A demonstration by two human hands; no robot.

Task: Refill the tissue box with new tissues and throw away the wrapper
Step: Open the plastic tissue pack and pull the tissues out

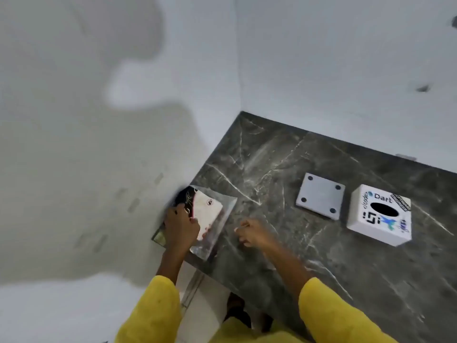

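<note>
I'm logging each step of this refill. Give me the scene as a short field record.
surface: dark grey marble counter
tissue pack: clear plastic-wrapped pack, at counter's left edge
left hand: gripping the pack
right hand: beside pack, holding nothing
tissue box: white stickered cube, oval slot empty
box base: grey square plate, lying left of the cube
</note>
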